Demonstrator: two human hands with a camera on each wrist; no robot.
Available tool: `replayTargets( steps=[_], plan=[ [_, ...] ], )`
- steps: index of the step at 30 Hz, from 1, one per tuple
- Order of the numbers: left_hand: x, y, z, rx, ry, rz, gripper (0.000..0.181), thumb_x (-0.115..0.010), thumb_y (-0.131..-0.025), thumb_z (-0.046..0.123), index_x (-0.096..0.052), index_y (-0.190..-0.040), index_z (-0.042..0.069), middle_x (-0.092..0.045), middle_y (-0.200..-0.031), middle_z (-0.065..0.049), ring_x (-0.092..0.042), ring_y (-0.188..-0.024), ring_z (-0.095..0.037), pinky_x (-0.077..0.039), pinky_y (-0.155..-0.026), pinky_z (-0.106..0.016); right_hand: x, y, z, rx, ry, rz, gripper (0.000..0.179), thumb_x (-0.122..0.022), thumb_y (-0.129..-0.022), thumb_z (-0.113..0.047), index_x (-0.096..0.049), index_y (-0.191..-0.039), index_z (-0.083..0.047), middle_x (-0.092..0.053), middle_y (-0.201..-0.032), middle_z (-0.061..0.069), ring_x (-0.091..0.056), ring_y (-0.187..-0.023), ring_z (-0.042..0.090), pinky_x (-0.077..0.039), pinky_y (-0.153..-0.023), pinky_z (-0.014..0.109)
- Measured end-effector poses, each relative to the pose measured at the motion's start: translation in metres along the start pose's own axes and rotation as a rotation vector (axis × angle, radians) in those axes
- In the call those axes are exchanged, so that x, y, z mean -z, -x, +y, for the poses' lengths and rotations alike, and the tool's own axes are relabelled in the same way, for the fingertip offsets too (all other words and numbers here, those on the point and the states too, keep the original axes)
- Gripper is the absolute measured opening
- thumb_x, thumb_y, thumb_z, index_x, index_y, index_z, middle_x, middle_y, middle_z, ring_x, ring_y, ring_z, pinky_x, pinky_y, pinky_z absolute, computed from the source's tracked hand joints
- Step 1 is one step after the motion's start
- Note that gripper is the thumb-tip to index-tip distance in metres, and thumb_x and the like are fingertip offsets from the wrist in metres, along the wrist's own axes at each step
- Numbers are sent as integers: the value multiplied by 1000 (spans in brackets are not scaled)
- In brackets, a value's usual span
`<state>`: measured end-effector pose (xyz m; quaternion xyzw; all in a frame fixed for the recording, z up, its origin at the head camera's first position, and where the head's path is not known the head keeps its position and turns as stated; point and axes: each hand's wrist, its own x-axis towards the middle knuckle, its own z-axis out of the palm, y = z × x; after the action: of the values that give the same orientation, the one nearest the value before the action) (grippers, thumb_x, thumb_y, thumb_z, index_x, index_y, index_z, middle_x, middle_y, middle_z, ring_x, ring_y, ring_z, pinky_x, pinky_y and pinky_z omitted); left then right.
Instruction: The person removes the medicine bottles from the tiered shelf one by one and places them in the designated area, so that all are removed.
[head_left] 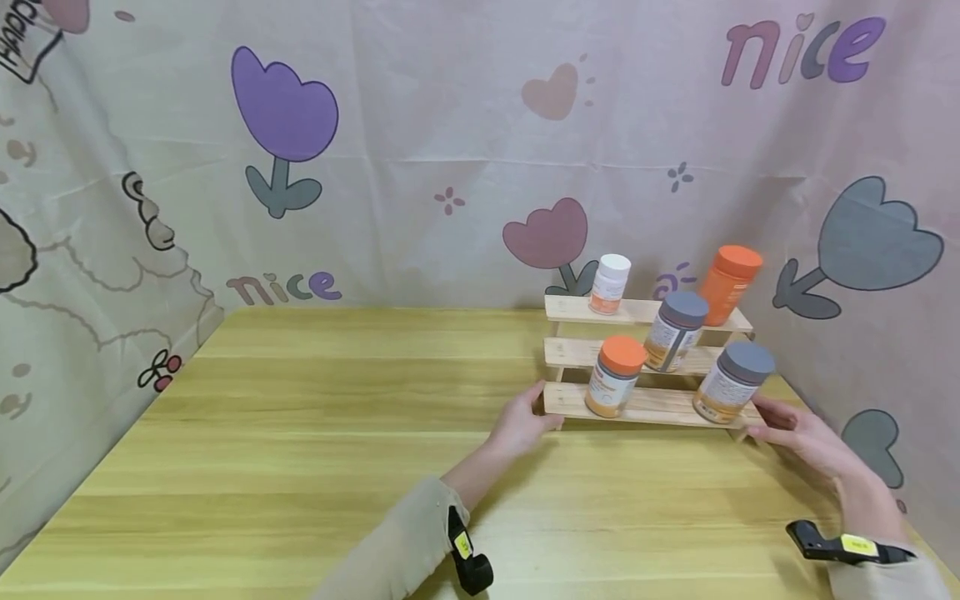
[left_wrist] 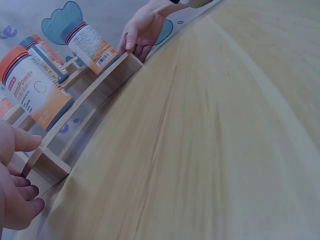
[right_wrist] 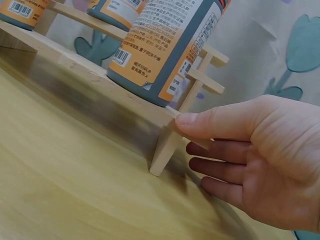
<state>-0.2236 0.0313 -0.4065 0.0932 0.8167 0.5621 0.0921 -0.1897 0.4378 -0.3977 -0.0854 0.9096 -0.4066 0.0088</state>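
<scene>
A three-tier wooden display rack (head_left: 660,406) stands at the right of the table, bearing several supplement bottles. My left hand (head_left: 520,422) grips the left end of its lowest tier. At the opposite end, my right hand (head_left: 806,437) pinches that same tier, thumb on top and fingers beneath in the right wrist view. An orange-lidded bottle (head_left: 612,379) and a grey-lidded bottle (head_left: 732,385) occupy the lowest tier. Another grey-lidded bottle (head_left: 675,332) is on the middle one. Up top are a small white bottle (head_left: 610,285) and an orange bottle (head_left: 727,287).
The wooden table (head_left: 300,450) extends left and forward of the rack. Behind it hangs a printed cloth (head_left: 420,108), which also runs along both sides. The rack's right end is close to the cloth on the right.
</scene>
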Motion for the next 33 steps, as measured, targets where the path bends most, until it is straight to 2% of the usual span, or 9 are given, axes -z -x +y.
replayTargets(
  steps=[1, 3, 5, 7, 9, 22, 25, 29, 33],
  plan=[
    [3, 0, -2, -2, 3, 5, 71, -69, -84, 18, -33, -144, 4, -36, -144, -13, -45, -123, -30, -41, -98, -43, -2, -1, -1, 23, -17, 0, 64, -61, -89, -11, -28, -134, 20, -46, -128, -13, -35, -98, -23, -36, -77, 2],
    [11, 1, -4, -14, 22, 8, 71, -69, -84, 17, -33, -143, 2, -36, -144, -13, -31, -132, -31, -30, -106, -44, -6, -3, -4, 66, -51, -6, 62, -61, -88, -7, -28, -132, 23, -46, -124, -16, -38, -99, -21, -37, -79, 3],
    [19, 2, -7, -26, 49, 6, 71, -69, -84, 16, -32, -143, 0, -36, -145, -13, -30, -133, -30, -28, -107, -43, -10, -5, -10, 82, -83, -27, 62, -61, -88, -6, -27, -132, 24, -48, -133, 7, -38, -100, -20, -37, -80, 3],
    [28, 4, -9, -41, 79, 0, 71, -68, -84, 14, -31, -142, -2, -35, -145, -15, -30, -133, -30, -26, -108, -42, -15, -6, -16, 82, -117, -56, 63, -60, -89, -5, -24, -132, 25, -37, -136, 32, -39, -100, -20, -37, -81, 4],
    [36, 6, -12, -50, 98, -8, 71, -67, -85, 13, -30, -142, -4, -34, -145, -16, -31, -133, -30, -26, -108, -42, -20, -8, -22, 91, -129, -81, 63, -59, -89, -5, -23, -132, 25, -25, -133, 45, -39, -101, -19, -37, -82, 5],
    [85, 17, -31, -35, 147, 28, 67, -66, -85, 9, -31, -140, -7, -34, -143, -21, -34, -130, -37, -33, -104, -47, -54, -26, -50, 173, -259, -206, 66, -58, -88, -2, -19, -134, 24, -23, -136, 44, -42, -109, -10, -35, -89, 8],
    [97, 21, -35, -22, 127, 56, 68, -67, -84, 11, -33, -140, -6, -36, -143, -21, -35, -129, -37, -32, -104, -47, -62, -31, -56, 163, -258, -214, 67, -59, -89, -5, -20, -136, 21, -24, -138, 41, -44, -121, 12, -35, -91, 9],
    [114, 28, -42, -4, 103, 78, 67, -67, -84, 12, -34, -140, -5, -37, -142, -21, -35, -129, -38, -31, -104, -48, -75, -39, -63, 161, -269, -242, 66, -58, -89, -6, -20, -137, 19, -24, -139, 38, -30, -125, 47, -34, -92, 10],
    [131, 36, -51, 3, 105, 81, 65, -65, -86, 10, -33, -140, -7, -38, -140, -23, -35, -128, -39, -31, -104, -49, -89, -45, -71, 160, -286, -290, 67, -58, -90, -7, -19, -138, 18, -24, -140, 37, -27, -127, 51, -34, -93, 10]
  ],
)
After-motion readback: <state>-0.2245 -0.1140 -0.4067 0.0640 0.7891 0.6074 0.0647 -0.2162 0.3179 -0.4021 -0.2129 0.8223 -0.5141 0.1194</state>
